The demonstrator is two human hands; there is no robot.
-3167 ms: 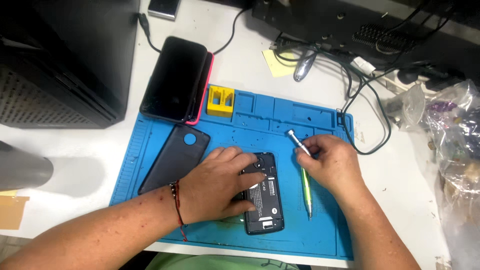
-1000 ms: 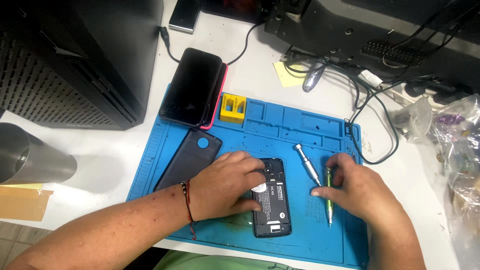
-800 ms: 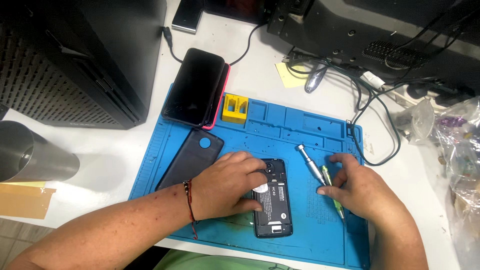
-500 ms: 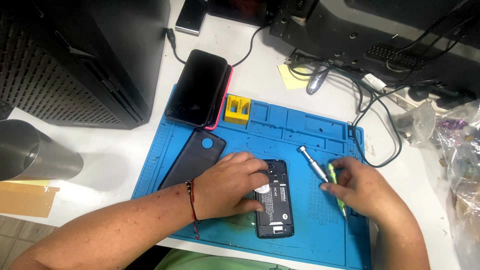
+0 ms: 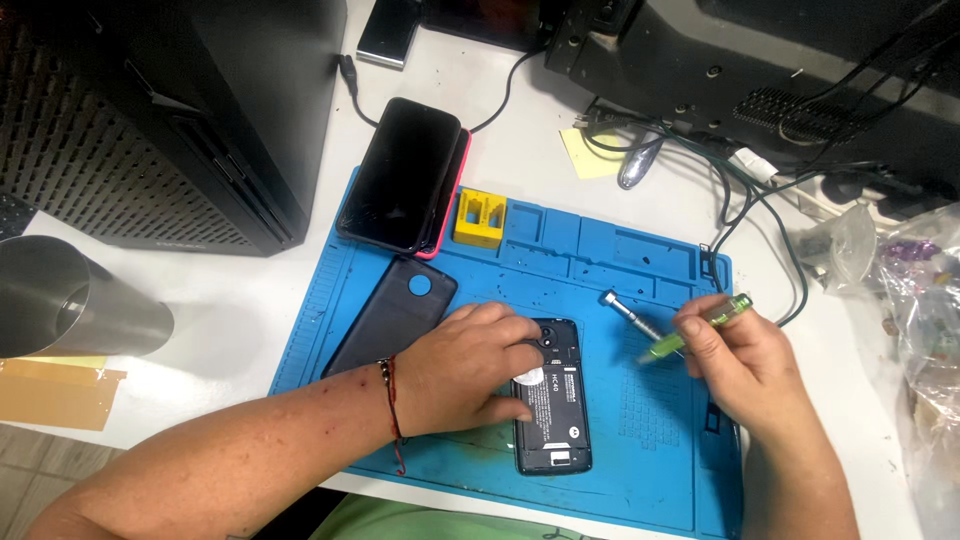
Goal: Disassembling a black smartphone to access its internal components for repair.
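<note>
So the opened phone lies face down near the middle of the blue work mat, back cover off and battery showing. It's a stiff, flat slab but fragile now that its insides are exposed, and probably a bit slick on the mat, so I'd say hold it by the long edges, not the battery. The left hand is pressed flat over its 9 o'clock edge and top corner, fingers spread rather than curled shut around it, pinning it down. The right hand sits at about 3 o'clock from the phone, near but not touching it, with its grip closed around a green screwdriver that angles up toward 2 o'clock. Hard to tell whether the tip rests on the mat. Just past it, at 1 o'clock, a silver metal tool lies loose.

Further out: the removed dark back cover at 10 o'clock, a yellow slotted block and a second phone in a pink case at 11. The white bench also carries a steel cylinder way out at 9.
</note>
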